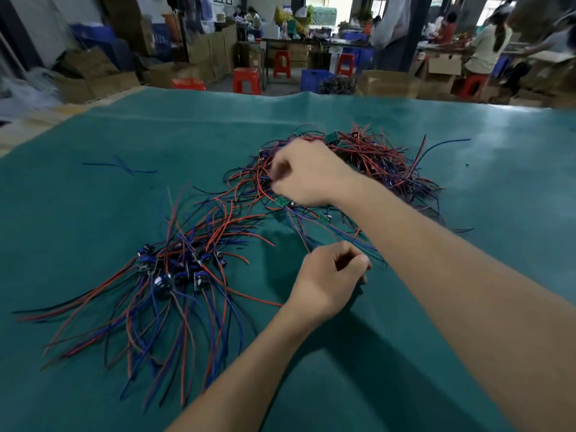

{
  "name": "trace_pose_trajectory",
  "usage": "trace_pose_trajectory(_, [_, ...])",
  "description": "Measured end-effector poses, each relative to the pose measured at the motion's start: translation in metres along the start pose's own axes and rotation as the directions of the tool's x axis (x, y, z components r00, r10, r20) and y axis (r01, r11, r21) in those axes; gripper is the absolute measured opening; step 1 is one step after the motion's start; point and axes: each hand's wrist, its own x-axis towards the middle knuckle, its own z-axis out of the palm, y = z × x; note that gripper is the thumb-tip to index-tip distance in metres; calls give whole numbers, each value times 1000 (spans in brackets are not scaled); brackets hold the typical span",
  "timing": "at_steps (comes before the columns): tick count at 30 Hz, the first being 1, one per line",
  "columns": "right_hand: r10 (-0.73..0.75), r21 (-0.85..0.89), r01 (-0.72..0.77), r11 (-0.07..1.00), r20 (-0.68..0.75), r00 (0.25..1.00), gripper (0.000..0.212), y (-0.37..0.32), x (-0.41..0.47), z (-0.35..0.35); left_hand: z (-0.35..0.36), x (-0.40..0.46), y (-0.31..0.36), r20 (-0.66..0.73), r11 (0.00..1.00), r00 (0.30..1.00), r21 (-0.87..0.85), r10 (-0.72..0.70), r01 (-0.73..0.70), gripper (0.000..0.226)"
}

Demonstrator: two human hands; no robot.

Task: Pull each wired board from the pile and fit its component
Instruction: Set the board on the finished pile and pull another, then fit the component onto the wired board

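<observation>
**Green bench mat, right hand in far pile**

Workshop bench under green mat (156, 135); cartons, red stools, seated workers behind, blurred.

Right hand (308, 176) reaching forward into unsorted pile (374, 163), fingers curled down among red and blue wires; blurred, so cannot tell whether anything is actually pinched. Left hand (327, 275) nearer the body, fingers and thumb curled together, seemingly pinching something small or a wire end near the fingertips; too blurred to confirm. Hands well apart, right one farther out.

Key relation: pile lying ahead and slightly right of both hands, right hand already on its near-left edge, so clearly the nearer one. Bare green boards (282, 201) and (324, 218) just below right wrist, between the two hands, wires trailing toward the body. Likely next pull: back along that wire line toward left hand. Tangle risk judged high.

Finished-looking pile (174, 269) to the left, blue parts clustered, wires fanning out toward near edge.

No readable brands, labels or writing.
</observation>
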Motion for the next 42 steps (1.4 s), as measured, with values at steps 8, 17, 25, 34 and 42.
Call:
trace_pose_trajectory(8, [150,86,-150,985,2,989,30,73,-8,51,-1,2,-1,-98,1000,995,-10,-14,13,15])
trace_pose_trajectory(17, [306,727,-138,673,-103,947,32,98,-83,-5,0,5,-1,-229,959,970,-283,-83,15,21])
trace_pose_trajectory(25, [225,753,-223,620,102,969,41,81,-146,73,-2,0,6,-138,954,987,-298,-77,33,31])
trace_pose_trajectory(34, [309,660,17,751,-374,875,30,108,-145,66,-1,-8,14,137,967,990,-253,32,3,33])
trace_pose_trajectory(42, [384,998,-50,25,36,922,20,106,-147,58,-5,-10,15,205,992,978,-125,40,-14,37])
